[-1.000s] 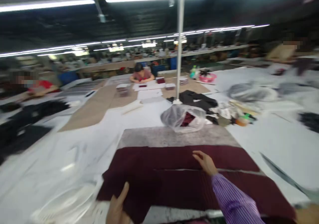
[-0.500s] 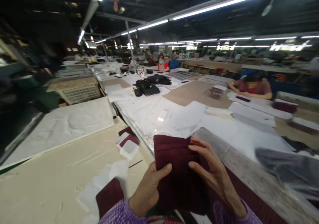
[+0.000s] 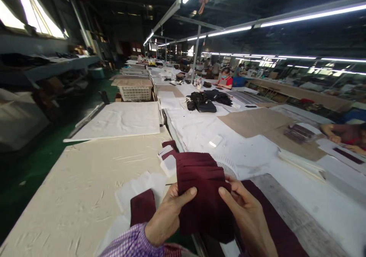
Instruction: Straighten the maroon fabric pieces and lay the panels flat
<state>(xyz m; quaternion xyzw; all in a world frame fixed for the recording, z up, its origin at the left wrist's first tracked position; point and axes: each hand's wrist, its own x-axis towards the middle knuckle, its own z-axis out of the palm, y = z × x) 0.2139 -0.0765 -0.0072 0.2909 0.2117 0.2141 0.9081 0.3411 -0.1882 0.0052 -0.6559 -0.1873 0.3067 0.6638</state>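
Stretching out to the left of the maroon stack [image 3: 201, 196], a cream-covered counter [image 3: 71, 188] carries thin white sheets [image 3: 124, 194], with a separate maroon piece [image 3: 143, 207] lying at them, near the stack's lower left. Well beyond the stack, toward the left, is a pale slatted basket [image 3: 134, 93] with a flat brown cover [image 3: 131, 82]. Just beyond the stack's upper left corner lies a small pile of white and maroon pieces [image 3: 168, 160].

The left hand [image 3: 167, 213] grips the left edge of the maroon stack, thumb flat on its face and the other fingers mostly hidden behind. The stack is held up in front of the person, its upper layers fanned into uneven steps. Farther off, beyond it, black cloth [image 3: 201, 101] is heaped on a white-covered counter [image 3: 197, 129]. The right hand [image 3: 248, 207] pinches the stack's right edge, thumb in front, the other fingers bent at and behind the edge.

To the right of the stack, a long maroon cloth [image 3: 274, 219] lies beside a mottled grey sheet [image 3: 309, 211]. Beyond these, brown sheeting [image 3: 254, 122] spreads across, and a folded white sheet [image 3: 301, 165] lies nearer. Farthest right of the stack, a person's forearm [image 3: 331, 131] rests near a dark maroon strip [image 3: 349, 155].
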